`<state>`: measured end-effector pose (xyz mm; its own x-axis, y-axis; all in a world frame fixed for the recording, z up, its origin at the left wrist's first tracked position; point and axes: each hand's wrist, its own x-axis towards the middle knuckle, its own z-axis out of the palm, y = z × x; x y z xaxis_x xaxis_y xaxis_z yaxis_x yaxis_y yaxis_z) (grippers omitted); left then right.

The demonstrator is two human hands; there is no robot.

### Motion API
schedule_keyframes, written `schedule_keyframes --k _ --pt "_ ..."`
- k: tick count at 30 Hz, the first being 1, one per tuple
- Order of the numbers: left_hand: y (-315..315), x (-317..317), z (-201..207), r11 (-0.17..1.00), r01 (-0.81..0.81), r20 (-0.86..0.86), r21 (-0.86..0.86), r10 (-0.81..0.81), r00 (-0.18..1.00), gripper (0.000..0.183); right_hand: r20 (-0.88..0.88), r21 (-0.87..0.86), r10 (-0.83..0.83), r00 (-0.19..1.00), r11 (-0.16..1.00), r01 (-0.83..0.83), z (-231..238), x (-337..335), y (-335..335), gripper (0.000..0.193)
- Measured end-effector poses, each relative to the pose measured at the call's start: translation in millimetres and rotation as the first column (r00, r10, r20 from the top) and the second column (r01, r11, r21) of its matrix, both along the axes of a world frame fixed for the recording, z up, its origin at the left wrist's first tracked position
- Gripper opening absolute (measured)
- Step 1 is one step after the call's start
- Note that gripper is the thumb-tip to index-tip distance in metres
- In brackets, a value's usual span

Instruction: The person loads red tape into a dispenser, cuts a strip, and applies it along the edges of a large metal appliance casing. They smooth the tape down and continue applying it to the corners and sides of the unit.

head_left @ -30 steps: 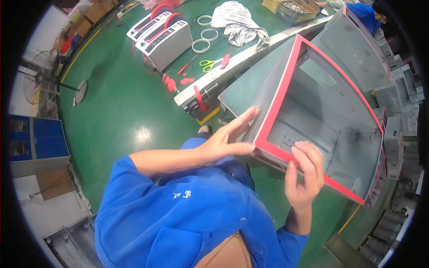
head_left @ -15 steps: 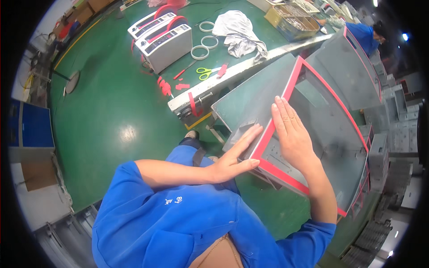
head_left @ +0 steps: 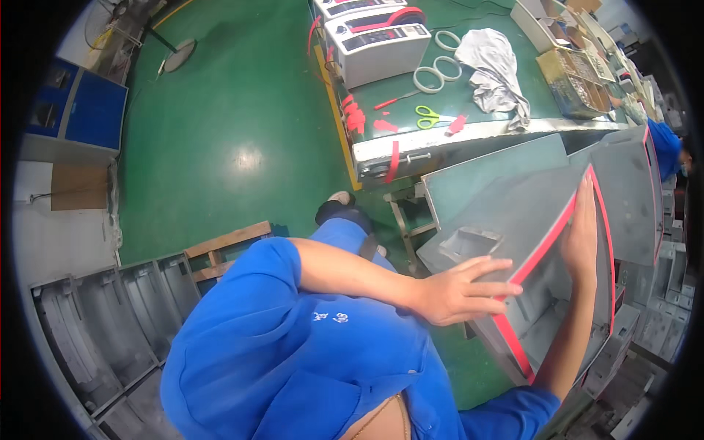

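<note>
A grey metal cabinet [head_left: 524, 209] stands in front of me to the right, its open face framed with red tape [head_left: 544, 249]. My left hand [head_left: 466, 293] rests at the frame's near left corner, with its fingers stretched out and slightly spread over the tape. Along the taped left edge, up by the far corner, lies my right hand [head_left: 581, 231]. Its fingers are straight and together, the palm turned toward the edge. Inside the cabinet, my right forearm hides part of the grey walls.
Beyond is a green-topped workbench [head_left: 411, 121] with tape dispensers [head_left: 378, 55], tape rings [head_left: 428, 79], green-handled scissors [head_left: 433, 117], a grey cloth [head_left: 490, 66] and a parts bin [head_left: 576, 84]. Another taped cabinet [head_left: 623, 187] stands at right, near a person in blue [head_left: 666, 150]. Grey metal housings [head_left: 95, 330] lie lower left.
My right hand has moved along the taped edge to the far corner. My left hand stays by the near corner, its fingers now more spread. The whole view has turned.
</note>
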<state>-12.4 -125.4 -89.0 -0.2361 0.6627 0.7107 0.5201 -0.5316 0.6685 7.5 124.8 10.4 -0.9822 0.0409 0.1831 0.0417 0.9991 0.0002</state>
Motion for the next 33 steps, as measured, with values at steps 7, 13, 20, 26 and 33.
schedule_keyframes --k 7,13,20,26,33 --pt "-15 -29 -6 0.976 0.100 -0.162 0.196 -0.069 0.984 0.041 0.242 -0.223 -0.055 0.969 0.968 0.111 36 44 -114 0.058" --pt "-66 -127 -83 0.967 0.057 0.224 -0.248 0.000 0.975 0.037 0.220 -0.246 -0.327 0.919 0.893 0.377 23 76 -198 0.056" --pt "-156 -277 -229 0.664 0.135 0.675 -0.736 0.700 0.235 0.034 -0.094 0.038 -0.504 0.859 0.860 0.509 -6 47 -264 0.036" --pt "-150 -306 -303 0.791 0.134 0.800 -0.597 0.575 0.172 0.055 0.228 -0.151 -0.390 0.892 0.891 0.428 -73 -55 -323 0.029" --pt "-134 -337 -269 0.948 0.158 0.951 -0.276 0.293 -0.096 0.068 0.375 -0.345 -0.215 0.902 0.870 0.351 -112 -105 -345 0.037"
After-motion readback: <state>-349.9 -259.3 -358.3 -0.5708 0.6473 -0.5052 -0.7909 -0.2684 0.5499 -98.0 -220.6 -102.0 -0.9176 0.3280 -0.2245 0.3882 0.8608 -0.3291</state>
